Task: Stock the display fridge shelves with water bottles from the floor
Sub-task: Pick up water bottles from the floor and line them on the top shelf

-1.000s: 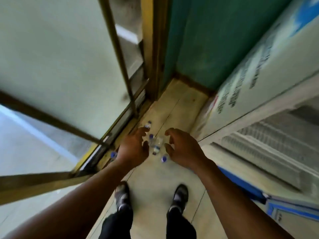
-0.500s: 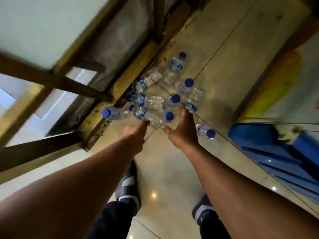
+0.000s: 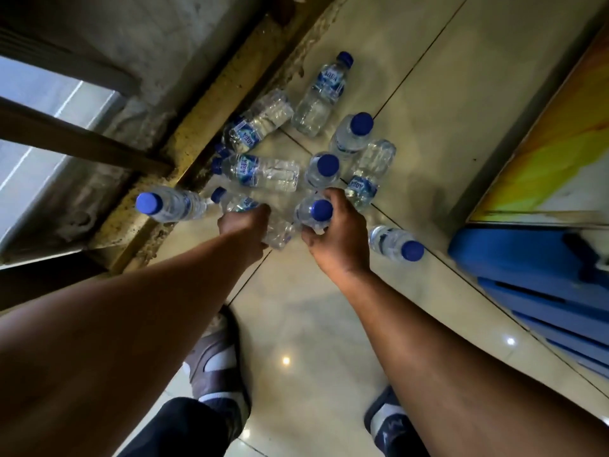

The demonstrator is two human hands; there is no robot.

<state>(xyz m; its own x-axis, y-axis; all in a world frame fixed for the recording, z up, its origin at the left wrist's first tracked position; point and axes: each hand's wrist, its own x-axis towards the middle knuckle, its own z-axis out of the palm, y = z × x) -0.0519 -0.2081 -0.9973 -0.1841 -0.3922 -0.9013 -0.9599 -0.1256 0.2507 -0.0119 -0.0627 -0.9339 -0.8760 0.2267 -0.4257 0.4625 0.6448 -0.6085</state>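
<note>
Several small clear water bottles with blue caps lie and stand on the tiled floor (image 3: 329,308). My left hand (image 3: 243,225) is closed over a lying bottle (image 3: 278,230) whose blue cap points left. My right hand (image 3: 339,235) grips an upright bottle (image 3: 314,211) around its body just below the cap. Another bottle (image 3: 169,203) lies to the left of my left hand, and one more bottle (image 3: 395,243) lies to the right of my right hand. Two upright bottles (image 3: 324,169) stand just beyond my hands.
The blue base of the display fridge (image 3: 534,275) runs along the right, with its yellow-printed side above. A rough concrete sill and door track (image 3: 184,153) border the bottles on the left. My two shoes (image 3: 217,367) stand on the tiles below.
My view has dropped closer to the floor. Both hands have reached down into the pile and closed on bottles, the left on a lying one, the right on an upright one.
</note>
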